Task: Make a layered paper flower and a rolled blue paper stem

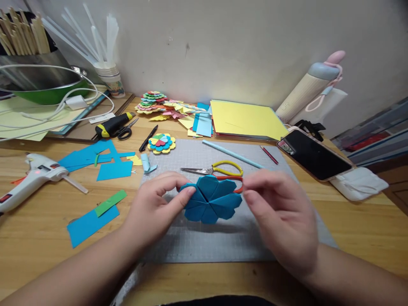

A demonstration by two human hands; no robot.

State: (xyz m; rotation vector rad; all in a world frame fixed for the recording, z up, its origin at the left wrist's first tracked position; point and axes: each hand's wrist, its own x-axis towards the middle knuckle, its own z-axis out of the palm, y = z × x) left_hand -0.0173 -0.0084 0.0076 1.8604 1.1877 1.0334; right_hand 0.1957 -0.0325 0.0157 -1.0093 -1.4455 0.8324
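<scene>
A blue paper flower (212, 202) with folded, scalloped petals and a slit near its middle is held above the grey cutting mat (191, 250). My left hand (159, 204) pinches its left edge, thumb on top and fingers mostly behind. Close to the flower's right edge is my right hand (280, 216), loosely curled, its thumb and index finger slightly apart and nothing visible between them. Behind the flower lie scissors (197, 171) with yellow and red handles, partly covered by it. A small layered multicoloured paper flower (162, 143) rests at the mat's back left edge.
A glue gun (41, 178) lies at left, near blue paper strips (92, 227). A light blue paper stick (232, 154) and a pencil (269, 155) are on the mat. Yellow paper sheets (248, 119) and stacked paper flowers (153, 103) stand behind. A phone (314, 153) leans at right.
</scene>
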